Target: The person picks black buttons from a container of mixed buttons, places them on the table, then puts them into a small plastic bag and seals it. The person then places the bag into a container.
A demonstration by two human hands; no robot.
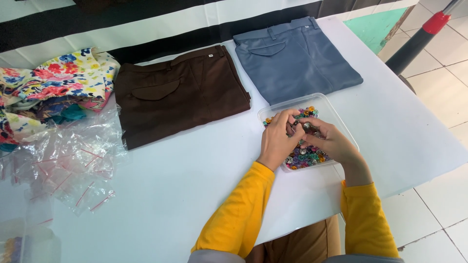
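Observation:
Both my hands are over a clear plastic tray (336, 116) filled with several small colourful buttons (305, 156). My left hand (278, 139) has its fingers bent and pinched together above the buttons. My right hand (327, 141) meets it fingertip to fingertip, and a small metallic button (306, 126) sits between the fingers of the two hands. Which hand grips it is hard to tell. Both arms wear yellow sleeves.
Folded brown trousers (183, 95) and folded blue-grey trousers (295, 58) lie on the white table (185, 190) beyond the tray. Floral fabric (53, 83) and several clear zip bags (68, 160) sit at the left. A black and red pole (419, 36) stands at the right over tiled floor.

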